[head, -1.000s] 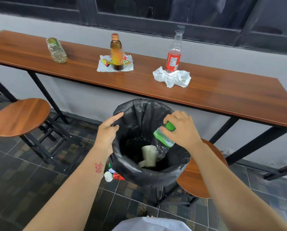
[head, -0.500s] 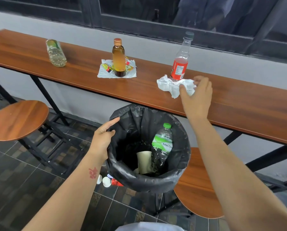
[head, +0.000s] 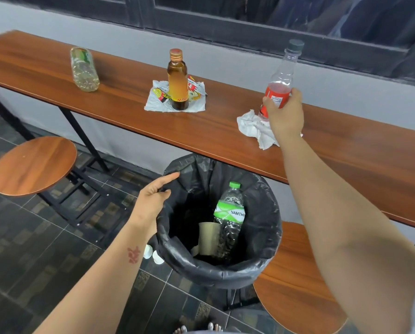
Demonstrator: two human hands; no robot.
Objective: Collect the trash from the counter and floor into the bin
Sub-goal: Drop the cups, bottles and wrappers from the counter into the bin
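A bin lined with a black bag [head: 269, 227] stands below the wooden counter [head: 129, 109]; a green-label water bottle [head: 229, 213] and a paper cup [head: 208, 238] lie inside it. My left hand [head: 154, 197] grips the bag's left rim. My right hand [head: 284, 114] is wrapped around the red-label clear bottle [head: 282, 75] standing on the counter, just behind a crumpled white tissue [head: 253, 128]. Further left stand an amber bottle [head: 177, 80] on a printed wrapper [head: 153, 102] and a clear bottle lying on its side [head: 83, 69].
A round wooden stool [head: 30, 165] is at the left and another [head: 295, 292] sits under my right arm beside the bin. Small white cups or caps [head: 153, 255] lie on the tiled floor by the bin's left side.
My right hand let go of the green-label bottle into the bin, rose to the counter over the tissue, and has now closed on the red-label bottle. My left hand stayed on the bag's rim.
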